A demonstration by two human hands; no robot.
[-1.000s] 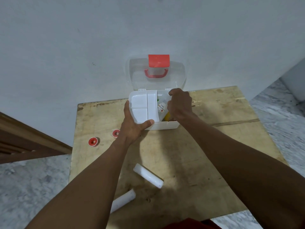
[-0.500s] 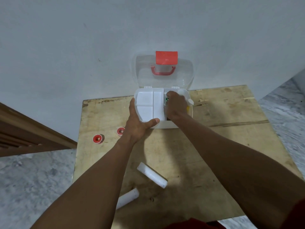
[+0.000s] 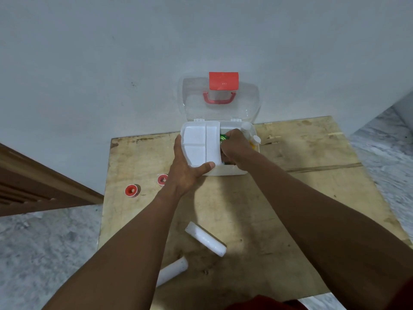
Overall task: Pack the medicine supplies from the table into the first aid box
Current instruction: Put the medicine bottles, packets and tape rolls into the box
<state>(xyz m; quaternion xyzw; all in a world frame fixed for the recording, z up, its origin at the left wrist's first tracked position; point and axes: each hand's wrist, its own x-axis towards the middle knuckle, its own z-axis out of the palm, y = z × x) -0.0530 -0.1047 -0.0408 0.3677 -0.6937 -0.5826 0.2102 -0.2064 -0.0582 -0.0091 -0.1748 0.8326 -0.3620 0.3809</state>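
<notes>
The white first aid box [image 3: 228, 171] stands open at the table's far edge, its clear lid [image 3: 220, 98] with red latch and handle leaning on the wall. My left hand [image 3: 185, 171] grips the white divided inner tray [image 3: 200, 143], shifted to the box's left side. My right hand [image 3: 234, 148] reaches down into the box's right half, fingers closed by a green item [image 3: 223, 138]; whether it grips it is unclear. Two white-capped bottles [image 3: 250, 133] stand in the box's right end. Two white rolls [image 3: 205, 239] [image 3: 171, 272] and two red tape spools [image 3: 131, 190] [image 3: 162, 179] lie on the table.
The wooden table [image 3: 290, 198] stands against a pale wall. A brown wooden frame [image 3: 33, 182] is at the left. Marble floor [image 3: 44, 253] surrounds the table.
My right hand has pushed deeper into the box and a green item now shows beside it. The bottles stand exposed at the right. My left hand keeps holding the tray.
</notes>
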